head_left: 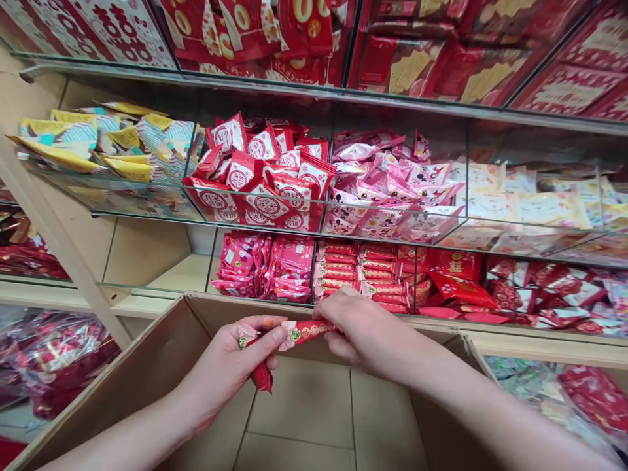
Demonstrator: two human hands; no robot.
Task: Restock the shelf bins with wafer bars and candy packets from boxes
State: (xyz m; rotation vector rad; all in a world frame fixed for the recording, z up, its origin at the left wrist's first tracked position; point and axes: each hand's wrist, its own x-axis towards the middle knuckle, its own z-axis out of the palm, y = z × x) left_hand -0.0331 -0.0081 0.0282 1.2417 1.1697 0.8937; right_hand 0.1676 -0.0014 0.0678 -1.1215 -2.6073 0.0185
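**Both hands closed on red candy sticks above the carton**

Left grip (pixel 230 360) was closed around a red wrapped candy stick (pixel 261 376) that hung down from the fist. Right grip (pixel 360 333) pinched a second red stick (pixel 307 330) by one end, holding it level between the two hands. Both hovered over an open cardboard box (pixel 304 405), in front of a glass shelf (pixel 147 288) with stacked matching sticks (pixel 343 268).
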